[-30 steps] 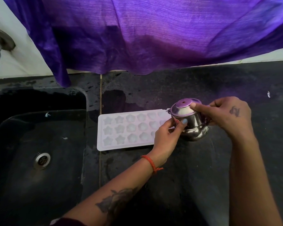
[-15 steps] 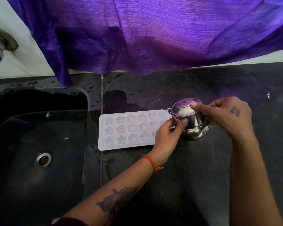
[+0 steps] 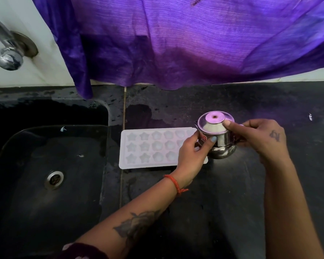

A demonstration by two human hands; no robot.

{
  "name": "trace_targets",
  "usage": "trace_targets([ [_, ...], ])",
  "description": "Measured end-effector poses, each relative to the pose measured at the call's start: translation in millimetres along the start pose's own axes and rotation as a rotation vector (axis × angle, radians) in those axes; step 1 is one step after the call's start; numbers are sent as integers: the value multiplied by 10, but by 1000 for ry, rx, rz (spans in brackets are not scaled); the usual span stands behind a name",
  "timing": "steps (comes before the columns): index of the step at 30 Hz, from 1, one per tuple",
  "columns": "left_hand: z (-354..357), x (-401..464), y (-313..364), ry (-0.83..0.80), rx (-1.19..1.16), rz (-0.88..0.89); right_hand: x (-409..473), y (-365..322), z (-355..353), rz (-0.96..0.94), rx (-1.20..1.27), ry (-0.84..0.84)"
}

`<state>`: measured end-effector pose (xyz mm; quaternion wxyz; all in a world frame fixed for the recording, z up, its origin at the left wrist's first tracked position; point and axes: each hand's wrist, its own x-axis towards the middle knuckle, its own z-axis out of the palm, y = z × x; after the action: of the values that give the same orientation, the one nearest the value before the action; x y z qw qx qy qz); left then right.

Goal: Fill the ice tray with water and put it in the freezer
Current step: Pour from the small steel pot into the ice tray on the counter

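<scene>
From the head camera, we are looking down at a white ice tray (image 3: 153, 147) lying flat on a dark surface (image 3: 223, 202), just right of a black sink (image 3: 45, 184). We are gripping a small steel pot (image 3: 218, 139) at the tray's right end, our left hand (image 3: 192, 156) curling around its side. Our right hand (image 3: 260, 139) is holding its far side, thumb pressing on the lid (image 3: 214, 122).

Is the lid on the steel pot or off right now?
On. The lid sits over the steel pot, with the right hand thumb pressing its edge.
</scene>
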<state>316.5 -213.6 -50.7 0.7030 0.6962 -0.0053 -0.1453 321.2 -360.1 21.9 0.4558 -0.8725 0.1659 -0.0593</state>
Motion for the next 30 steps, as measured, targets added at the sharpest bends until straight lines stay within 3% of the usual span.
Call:
trace_targets([
  [13,-518,-367,-154,259,-82,60,-135,-272,511,-115,30,-208],
  [20,-681,-481,-287,424,-192,92,-152,-463,797,-224,-58,-271],
  [30,-776,-532,-349,497,-271,75,-169,-736,1018,-334,-274,-286],
])
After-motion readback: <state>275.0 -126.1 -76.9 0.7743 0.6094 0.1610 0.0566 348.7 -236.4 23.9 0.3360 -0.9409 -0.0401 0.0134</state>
